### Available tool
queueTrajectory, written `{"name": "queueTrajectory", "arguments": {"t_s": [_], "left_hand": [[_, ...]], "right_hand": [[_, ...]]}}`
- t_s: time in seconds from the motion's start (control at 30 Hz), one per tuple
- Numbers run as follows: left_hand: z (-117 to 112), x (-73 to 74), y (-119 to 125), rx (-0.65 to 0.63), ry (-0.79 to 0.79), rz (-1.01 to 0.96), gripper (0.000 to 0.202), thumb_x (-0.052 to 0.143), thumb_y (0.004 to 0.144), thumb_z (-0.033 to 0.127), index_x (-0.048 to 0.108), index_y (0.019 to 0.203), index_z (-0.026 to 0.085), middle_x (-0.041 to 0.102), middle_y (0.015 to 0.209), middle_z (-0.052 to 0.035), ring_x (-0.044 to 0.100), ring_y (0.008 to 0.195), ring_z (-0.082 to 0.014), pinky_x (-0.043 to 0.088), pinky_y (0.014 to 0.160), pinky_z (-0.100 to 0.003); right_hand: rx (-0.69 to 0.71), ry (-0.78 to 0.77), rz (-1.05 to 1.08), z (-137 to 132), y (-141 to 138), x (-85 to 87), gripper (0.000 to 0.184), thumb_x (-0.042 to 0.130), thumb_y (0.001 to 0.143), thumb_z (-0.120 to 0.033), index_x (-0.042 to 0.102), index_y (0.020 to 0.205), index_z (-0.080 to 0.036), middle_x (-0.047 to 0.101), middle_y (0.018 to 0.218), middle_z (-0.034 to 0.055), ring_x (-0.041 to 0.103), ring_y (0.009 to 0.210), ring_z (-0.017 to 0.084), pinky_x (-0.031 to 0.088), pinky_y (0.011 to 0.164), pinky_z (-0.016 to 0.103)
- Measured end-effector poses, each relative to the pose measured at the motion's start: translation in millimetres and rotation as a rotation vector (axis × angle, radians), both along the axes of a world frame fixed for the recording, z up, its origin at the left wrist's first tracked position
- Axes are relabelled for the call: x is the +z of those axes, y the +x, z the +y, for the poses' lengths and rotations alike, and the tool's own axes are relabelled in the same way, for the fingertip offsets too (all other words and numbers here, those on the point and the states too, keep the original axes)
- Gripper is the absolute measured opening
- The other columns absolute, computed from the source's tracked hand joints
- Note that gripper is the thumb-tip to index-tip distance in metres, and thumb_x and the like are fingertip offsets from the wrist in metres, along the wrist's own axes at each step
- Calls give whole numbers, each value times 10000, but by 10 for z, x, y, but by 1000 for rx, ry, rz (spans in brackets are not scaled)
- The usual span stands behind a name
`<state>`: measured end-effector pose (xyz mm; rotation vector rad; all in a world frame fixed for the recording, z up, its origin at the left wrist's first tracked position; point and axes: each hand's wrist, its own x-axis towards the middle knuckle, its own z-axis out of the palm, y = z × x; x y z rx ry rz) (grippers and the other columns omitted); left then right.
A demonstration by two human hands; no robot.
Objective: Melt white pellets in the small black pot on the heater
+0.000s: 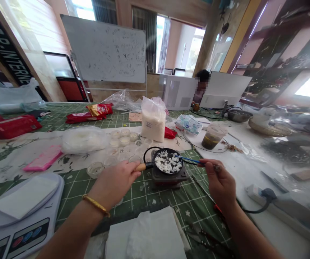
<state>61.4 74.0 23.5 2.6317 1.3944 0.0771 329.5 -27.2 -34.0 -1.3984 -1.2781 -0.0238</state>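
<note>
My left hand [115,180] grips the wooden handle [141,167] of a small black pan [168,149], which holds white lumps [168,162]. The pan rests on a small electric hot plate [168,178] with a black cord looping behind it. My right hand [218,181] pinches a thin blue stick [189,160], whose far end reaches over the pan's right side. A gold bangle [97,205] circles my left wrist. Beneath my hands lies a green cutting mat [149,201].
A digital kitchen scale [17,230] sits at front left, and white paper sheets [149,233] lie at front centre. Beyond the pan are small clear cups [114,144], a bag of white granules [153,120], and a tub of dark liquid [212,136]. A person [202,86] sits behind white boxes.
</note>
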Motion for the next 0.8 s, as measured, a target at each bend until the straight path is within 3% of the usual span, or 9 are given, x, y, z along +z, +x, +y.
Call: {"name": "queueTrajectory", "arguments": {"t_s": [0.13,0.27,0.4,0.53,0.67,0.8], "left_hand": [[-1,-11,-8,15,36,-3,360,434,936,347,544,1251,212,650,1131,-76,628,963,-260,473,746,-341],[3,-13,-2,17,57,-7,330,442,933,342,563,1210,210,645,1131,-74,626,964,-254,474,734,-329],[-2,10,10,13,27,20,317,415,944,334,581,1182,208,673,1028,-65,639,890,-239,463,690,-314],[-5,21,8,16,17,13,313,408,941,341,593,1163,222,680,1031,-64,640,893,-238,453,665,-301],[6,2,-7,14,21,8,337,407,933,368,587,1178,223,676,1067,-72,639,905,-248,462,688,-315],[23,-9,-17,4,5,-7,354,399,937,376,566,1206,217,666,1106,-74,634,936,-249,465,743,-331]], "right_hand": [[193,-11,-54,-18,-37,-1,176,488,911,-217,657,958,-230,635,861,35,575,884,180,469,787,323],[200,40,40,-37,-67,30,206,459,923,-199,653,978,-244,614,901,32,577,876,161,480,776,304],[320,-54,-155,-46,-127,47,235,501,891,-167,651,1054,-246,641,946,50,557,971,197,482,817,345],[219,2,-196,-94,-175,73,268,495,879,-119,640,1065,-248,654,932,52,551,965,209,484,801,369],[305,-11,-274,-137,-188,96,276,509,863,-110,632,1069,-247,671,894,50,550,972,229,481,814,408],[247,18,-187,-142,-165,108,254,481,880,-107,633,1035,-238,657,897,59,551,953,221,491,780,393]]}}
